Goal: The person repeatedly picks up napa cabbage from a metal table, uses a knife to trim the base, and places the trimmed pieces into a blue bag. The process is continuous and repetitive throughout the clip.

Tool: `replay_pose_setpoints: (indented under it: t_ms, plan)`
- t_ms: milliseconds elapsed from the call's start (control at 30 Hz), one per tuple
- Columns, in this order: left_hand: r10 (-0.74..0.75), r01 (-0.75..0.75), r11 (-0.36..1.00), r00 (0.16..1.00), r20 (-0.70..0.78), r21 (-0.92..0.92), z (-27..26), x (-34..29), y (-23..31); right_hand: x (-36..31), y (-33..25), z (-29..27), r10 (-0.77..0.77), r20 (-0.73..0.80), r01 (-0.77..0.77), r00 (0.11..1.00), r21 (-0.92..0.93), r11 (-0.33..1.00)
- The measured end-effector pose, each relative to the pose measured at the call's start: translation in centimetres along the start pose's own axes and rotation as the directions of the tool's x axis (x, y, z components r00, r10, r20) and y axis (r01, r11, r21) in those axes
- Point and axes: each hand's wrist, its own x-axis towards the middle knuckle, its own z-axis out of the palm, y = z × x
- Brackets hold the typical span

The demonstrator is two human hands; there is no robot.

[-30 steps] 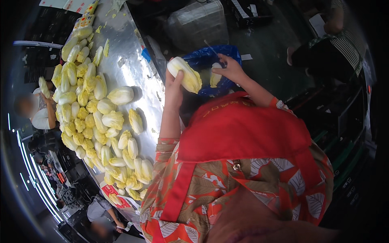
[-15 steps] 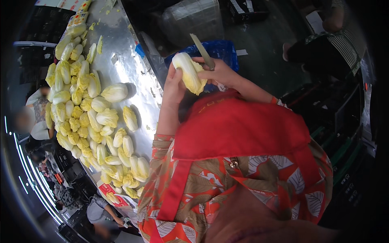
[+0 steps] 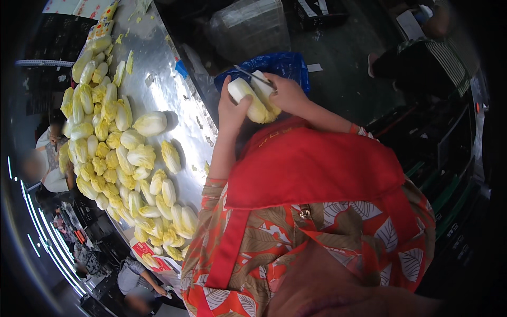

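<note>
My left hand (image 3: 232, 108) is wrapped round a small napa cabbage (image 3: 247, 101), pale white at its base and yellow toward the leaf tips. In my right hand (image 3: 289, 96) is a knife (image 3: 249, 73), its thin blade pointing up and left past the cabbage. The right fingers also press on an outer cabbage leaf (image 3: 261, 84), which leans away from the head at the white end and meets it at the yellow end. Both hands are above a blue plastic bag (image 3: 288, 64), beyond the apron's edge. The knife's handle is hidden in my fingers.
To the left, a metal table (image 3: 185, 113) bears a large heap of napa cabbages (image 3: 108, 153) and loose scraps. A clear plastic bag (image 3: 251, 29) and a black crate (image 3: 319, 16) are on the far floor. Other people are at the right and beyond the table.
The outer leaf has come away from the cabbage on its right side. The knife has tipped over to the left, and my right hand has moved slightly right.
</note>
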Motion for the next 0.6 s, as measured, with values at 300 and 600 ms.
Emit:
replay_pose_setpoints:
  t_ms: [300,600]
  plan:
    - [-0.047,0.155,0.807,0.979,0.2,-0.57,-0.6,-0.2,1.1,1.1,1.8,-1.1,-0.031,0.068,0.008,0.997,0.327,0.945]
    - [-0.018,0.214,0.622,0.966,0.259,-0.753,0.6,0.2,0.5,-0.5,-2.3,-1.5,-0.039,0.438,-0.27,0.898,0.62,0.737]
